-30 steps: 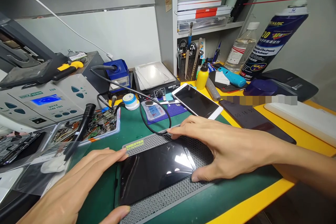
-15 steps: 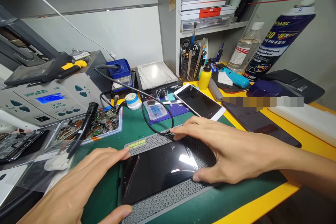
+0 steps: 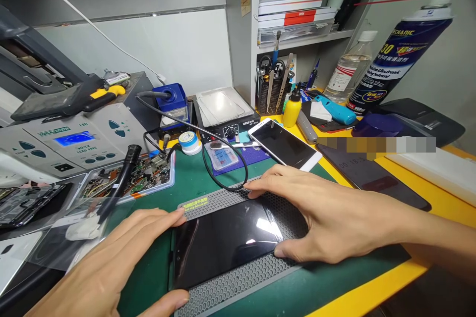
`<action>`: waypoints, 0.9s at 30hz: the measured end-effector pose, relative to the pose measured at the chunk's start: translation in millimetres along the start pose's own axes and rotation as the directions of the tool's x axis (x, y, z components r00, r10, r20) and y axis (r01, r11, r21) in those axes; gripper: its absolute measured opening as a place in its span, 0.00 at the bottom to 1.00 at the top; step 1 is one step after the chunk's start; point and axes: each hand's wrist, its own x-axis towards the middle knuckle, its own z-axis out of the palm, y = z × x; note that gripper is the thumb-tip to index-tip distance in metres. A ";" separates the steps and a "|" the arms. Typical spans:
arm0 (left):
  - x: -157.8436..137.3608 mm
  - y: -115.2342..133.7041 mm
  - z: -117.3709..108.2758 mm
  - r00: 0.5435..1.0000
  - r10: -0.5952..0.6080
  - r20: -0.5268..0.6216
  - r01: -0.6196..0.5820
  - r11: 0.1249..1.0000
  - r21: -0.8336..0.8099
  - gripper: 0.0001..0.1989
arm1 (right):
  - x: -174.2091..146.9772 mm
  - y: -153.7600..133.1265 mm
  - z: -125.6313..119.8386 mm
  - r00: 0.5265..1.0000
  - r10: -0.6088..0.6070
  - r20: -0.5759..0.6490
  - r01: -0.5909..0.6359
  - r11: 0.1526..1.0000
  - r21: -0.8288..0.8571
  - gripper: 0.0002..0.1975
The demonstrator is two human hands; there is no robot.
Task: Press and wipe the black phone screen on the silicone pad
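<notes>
A black smartphone (image 3: 219, 245) lies face up on a grey honeycomb-patterned non-slip pad (image 3: 238, 277), its glossy screen dark with bright reflections. My left hand (image 3: 107, 262) brackets the phone's left end, the index fingertip at the far corner and the thumb at the near corner. Across the right end arches my right hand (image 3: 320, 213), its thumb against the near edge and its fingertips by the far edge. That hand covers part of the phone's right end. Just beyond its fingertips a black cable (image 3: 226, 188) loops down to the pad.
A white phone (image 3: 284, 143) lies behind the pad, and a dark phone (image 3: 372, 178) is to the right. At left are a soldering station (image 3: 74, 141) and a tray of circuit boards (image 3: 173, 173). A yellow bottle (image 3: 292, 111) and a spray can (image 3: 394, 64) stand behind.
A small white mark on the phone's screen has vanished, leaving it dark. The view has shifted slightly; both hands keep their places at the phone's ends.
</notes>
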 end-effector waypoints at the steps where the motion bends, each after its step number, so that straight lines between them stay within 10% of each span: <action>1: 0.4 -0.7 0.0 0.999 0.046 0.021 -0.046 0.998 0.030 0.41 | -0.1 0.1 0.1 1.000 -0.004 -0.003 0.004 1.000 -0.003 0.41; 27: -2.5 1.8 -4.7 0.992 0.011 0.128 -0.023 0.995 0.096 0.37 | -0.2 -0.5 3.4 0.999 -0.021 -0.036 0.019 0.999 -0.038 0.38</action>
